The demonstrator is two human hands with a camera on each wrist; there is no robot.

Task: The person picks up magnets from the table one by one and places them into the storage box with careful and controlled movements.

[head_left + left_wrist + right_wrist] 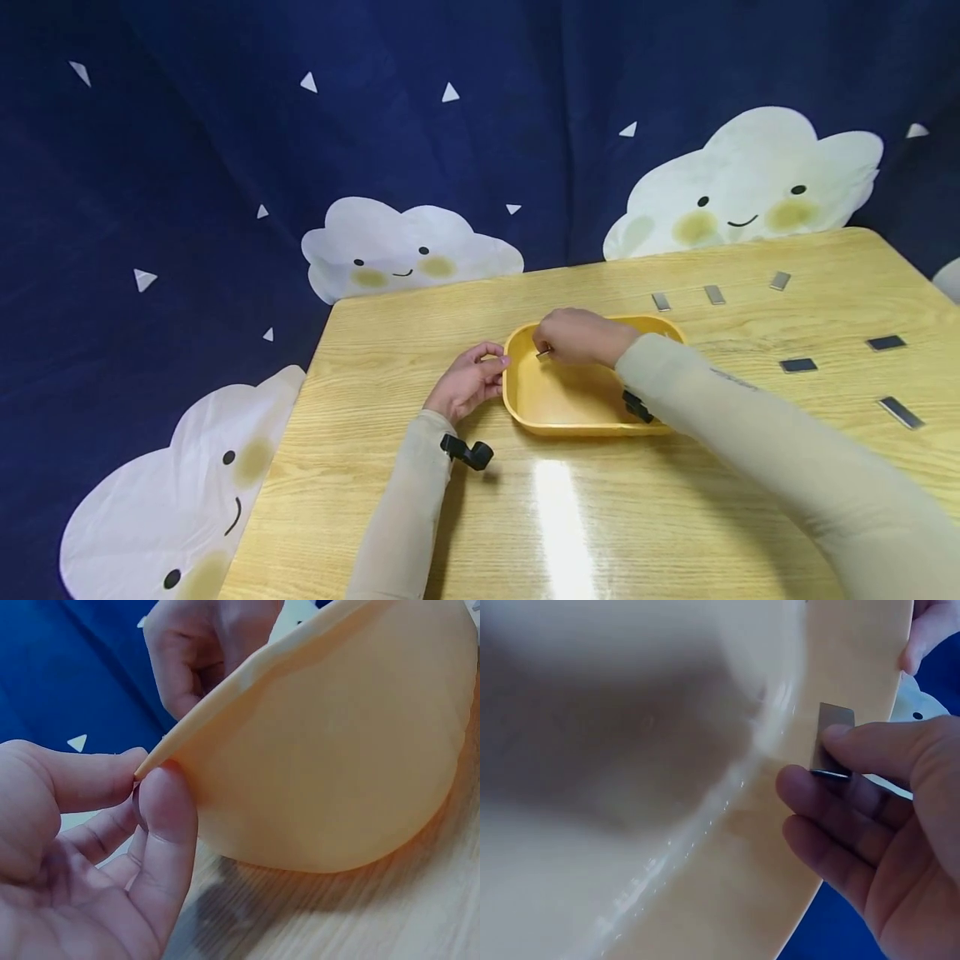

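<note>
A shallow yellow plastic tray (558, 404) with rounded corners stands on the wooden table. At its left end my left hand (468, 383) pinches the rim between thumb and finger, as the left wrist view also shows at the tray's edge (322, 750). Inside the tray, near that same end, my right hand (581, 336) holds a small, flat, rectangular metal piece (833, 720). Thumb and fingers grip it above the tray's inner wall in the right wrist view. The right forearm covers part of the tray's right side.
To the tray's right lie several similar flat pieces: silvery ones towards the back, such as this metal piece (714, 294), and darker ones nearer, such as this dark piece (798, 365). A blue curtain (420, 142) with clouds hangs behind the table (390, 333).
</note>
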